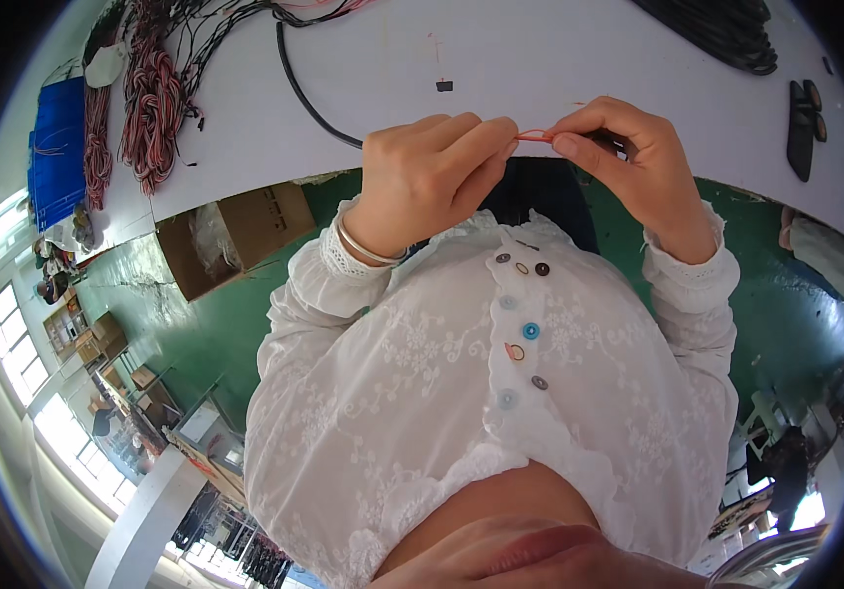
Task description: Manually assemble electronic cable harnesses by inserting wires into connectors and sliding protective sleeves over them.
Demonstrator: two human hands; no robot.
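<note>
A thin red wire [534, 135], looped at its middle, stretches between my two hands just above the table's near edge. My left hand [436, 175] pinches one end of it between thumb and forefinger, the other fingers curled in. The thumb and forefinger of my right hand [633, 162] grip the other end. Something dark shows behind the right fingers, too hidden to name. A black cable or tube [306, 96] runs from the far side of the table to beside my left hand; whether that hand holds it I cannot tell.
On the white table [540, 49] lie a small black block [444, 86], bundled red-and-black wires [154, 123], a coil of black tubing [721, 31] and a black scissors-like tool [803, 128]. A blue bin [56, 152] stands far left. Below the table edge sits a cardboard box [270, 224].
</note>
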